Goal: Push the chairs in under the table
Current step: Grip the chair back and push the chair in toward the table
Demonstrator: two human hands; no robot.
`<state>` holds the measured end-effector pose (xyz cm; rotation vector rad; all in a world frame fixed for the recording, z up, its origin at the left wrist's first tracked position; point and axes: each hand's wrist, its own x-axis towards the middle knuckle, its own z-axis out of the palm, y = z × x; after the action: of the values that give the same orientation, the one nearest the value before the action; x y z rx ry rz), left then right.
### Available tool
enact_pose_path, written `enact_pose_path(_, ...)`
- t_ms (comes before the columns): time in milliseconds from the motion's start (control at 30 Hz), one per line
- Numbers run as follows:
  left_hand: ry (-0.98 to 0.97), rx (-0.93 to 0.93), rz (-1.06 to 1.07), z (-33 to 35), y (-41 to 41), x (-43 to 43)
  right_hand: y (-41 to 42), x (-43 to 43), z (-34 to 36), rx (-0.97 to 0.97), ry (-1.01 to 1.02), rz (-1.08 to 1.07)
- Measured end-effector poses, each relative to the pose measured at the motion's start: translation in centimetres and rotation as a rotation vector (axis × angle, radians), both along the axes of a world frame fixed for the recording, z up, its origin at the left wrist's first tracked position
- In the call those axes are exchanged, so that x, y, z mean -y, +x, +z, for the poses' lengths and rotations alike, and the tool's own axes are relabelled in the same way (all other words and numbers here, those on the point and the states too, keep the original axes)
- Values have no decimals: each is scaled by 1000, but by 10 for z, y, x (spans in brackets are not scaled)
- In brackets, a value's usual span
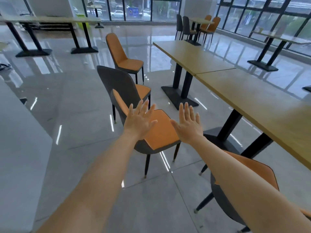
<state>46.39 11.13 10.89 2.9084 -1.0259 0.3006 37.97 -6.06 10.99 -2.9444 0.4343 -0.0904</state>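
- Left hand [140,119] and right hand [189,124] are apart, fingers spread, holding nothing;
- three chairs [161,132] stand on the floor beside the table's [252,98] long edge, not under it.

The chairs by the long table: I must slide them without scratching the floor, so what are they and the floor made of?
Nearest chair: smooth orange seat that looks like faux leather, dark shell, thin dark legs, probably metal. Floor: glossy grey tile, mirror-like reflections.
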Motion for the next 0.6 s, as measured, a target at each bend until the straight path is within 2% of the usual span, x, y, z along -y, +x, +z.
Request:
enact_pose_path(333,35,101,16,-9,186,-45,183,-45,-1,79,-13,-3)
enact_pose_path(600,103,54,-150,-2,349,-25,320,-35,-5,70,42,-155)
